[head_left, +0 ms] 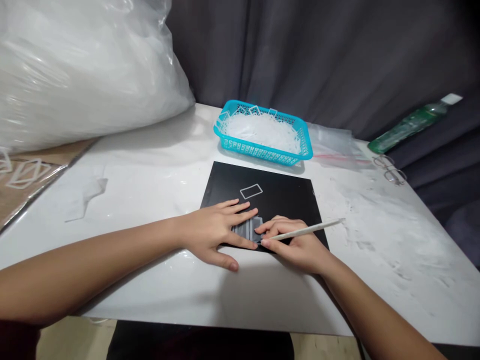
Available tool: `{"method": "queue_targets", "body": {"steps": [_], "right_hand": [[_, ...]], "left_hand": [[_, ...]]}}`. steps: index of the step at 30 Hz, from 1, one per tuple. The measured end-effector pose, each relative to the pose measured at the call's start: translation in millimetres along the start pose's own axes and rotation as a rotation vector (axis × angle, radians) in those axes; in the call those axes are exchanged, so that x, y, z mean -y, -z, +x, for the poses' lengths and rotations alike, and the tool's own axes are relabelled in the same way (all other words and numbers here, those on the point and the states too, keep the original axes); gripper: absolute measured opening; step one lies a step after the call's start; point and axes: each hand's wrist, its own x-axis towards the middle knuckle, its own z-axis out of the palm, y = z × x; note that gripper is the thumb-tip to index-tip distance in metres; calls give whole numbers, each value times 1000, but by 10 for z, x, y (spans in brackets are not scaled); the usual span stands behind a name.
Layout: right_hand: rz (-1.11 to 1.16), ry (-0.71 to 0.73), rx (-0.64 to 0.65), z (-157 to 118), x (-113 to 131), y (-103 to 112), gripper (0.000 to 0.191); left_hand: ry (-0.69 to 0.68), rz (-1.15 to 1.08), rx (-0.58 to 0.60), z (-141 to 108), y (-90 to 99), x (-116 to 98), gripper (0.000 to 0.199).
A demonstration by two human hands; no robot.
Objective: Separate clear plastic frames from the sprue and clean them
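Observation:
My left hand (213,230) lies flat with its fingers spread, partly over the black mat (288,200). Under and between its fingers shows a small clear plastic piece (244,230) with pale edges; part of it is covered. My right hand (296,242) is closed on a thin whitish stick-like tool (307,231). The tool's lower end meets the near right side of the plastic piece, and its other end points up to the right. Farther up the mat lies a white rectangular frame (251,191), apart from both hands.
Behind the mat stands a blue basket (258,150) full of thin white pieces. A large plastic bag (86,75) bulges at the back left. To the right are clear zip bags (337,145), eyeglasses (392,170) and a green bottle (412,122).

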Motion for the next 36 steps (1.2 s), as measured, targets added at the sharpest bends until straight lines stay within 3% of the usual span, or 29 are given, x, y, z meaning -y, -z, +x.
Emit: {"method": "queue_targets", "body": {"steps": [7, 12, 17, 20, 25, 29, 31, 33, 36], "right_hand": [[-46, 36, -8, -3, 3, 7, 10], [-189, 178, -10, -36, -21, -25, 10], [-634, 489, -38, -79, -9, -86, 20], [-796, 556, -137, -83, -14, -102, 21], [-739, 420, -241, -51, -75, -107, 20], [-451, 334, -115, -14, -50, -71, 17], [-249, 205, -107, -11, 8, -49, 16], [-72, 22, -251, -19, 83, -54, 16], [130, -148, -430, -32, 189, -135, 24]], "left_hand": [[24, -42, 30, 20, 19, -2, 57], [70, -95, 25, 37, 41, -13, 53], [109, -156, -14, 50, 50, -13, 48], [140, -166, -12, 63, 48, -12, 47], [168, -164, -3, 80, 40, -13, 46], [126, -128, -31, 38, 33, 20, 43], [94, -88, -158, 15, 35, 27, 32], [72, 0, -386, 14, 43, -1, 26], [62, 200, -663, 60, 54, -118, 37]]}}
